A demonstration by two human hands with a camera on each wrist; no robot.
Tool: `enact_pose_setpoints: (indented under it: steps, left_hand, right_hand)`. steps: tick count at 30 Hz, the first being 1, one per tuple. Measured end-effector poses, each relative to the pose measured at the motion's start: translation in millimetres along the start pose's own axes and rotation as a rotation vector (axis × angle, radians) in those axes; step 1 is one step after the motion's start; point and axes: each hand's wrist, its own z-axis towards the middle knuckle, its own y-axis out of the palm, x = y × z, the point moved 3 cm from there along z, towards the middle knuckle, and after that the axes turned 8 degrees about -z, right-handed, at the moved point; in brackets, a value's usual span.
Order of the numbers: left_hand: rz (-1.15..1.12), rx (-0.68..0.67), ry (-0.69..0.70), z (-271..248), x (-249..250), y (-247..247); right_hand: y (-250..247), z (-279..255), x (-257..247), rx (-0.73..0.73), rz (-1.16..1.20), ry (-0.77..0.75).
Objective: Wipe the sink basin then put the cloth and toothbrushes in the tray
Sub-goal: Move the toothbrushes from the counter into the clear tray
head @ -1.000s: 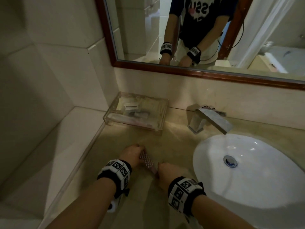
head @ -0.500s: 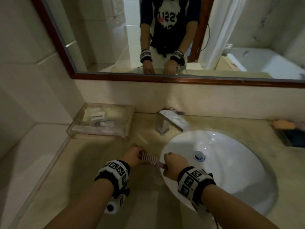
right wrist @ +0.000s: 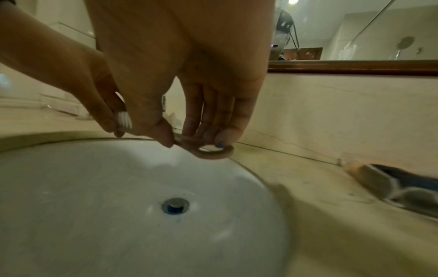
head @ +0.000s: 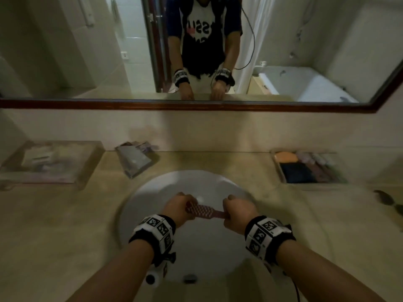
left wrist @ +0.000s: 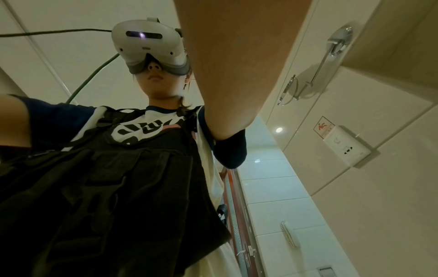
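Observation:
Both hands hold one brush [head: 204, 211] level above the white sink basin [head: 196, 184]. My left hand [head: 177, 209] grips its head end, where white bristles [right wrist: 125, 120] show beside the left hand [right wrist: 111, 123]. My right hand [head: 237, 212] pinches the wooden handle, whose ring end [right wrist: 213, 152] sticks out under the fingertips of that right hand [right wrist: 193, 144]. A clear tray [head: 13, 177] with small white items stands on the counter at the back left. No cloth is visible. The left wrist view shows only my forearm and torso.
The faucet [head: 134, 160] stands behind the basin, left of centre. A second tray [head: 277, 152] with orange and dark items sits at the back right. The drain [right wrist: 175, 206] lies below the hands. A dark object [head: 386, 198] lies at the counter's right edge.
Both hands have carried the brush rightward, from over the counter left of the sink to above the basin. The head view has swung right and now faces the mirror squarely.

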Motion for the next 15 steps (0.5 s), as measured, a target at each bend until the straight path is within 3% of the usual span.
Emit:
enact_pose_setpoints:
  steps: [7,15]
  left_hand:
    - [-0.057,0.007,0.117,44.1,93.4,30.0]
    - [-0.123,-0.049,0.266,109.3,183.7,54.9]
  right_hand:
    - [-11.5,-17.3,98.5,-0.007,0.023,0.136]
    - [-12.8,-28.2,189.2,0.113,0.150,0.386]
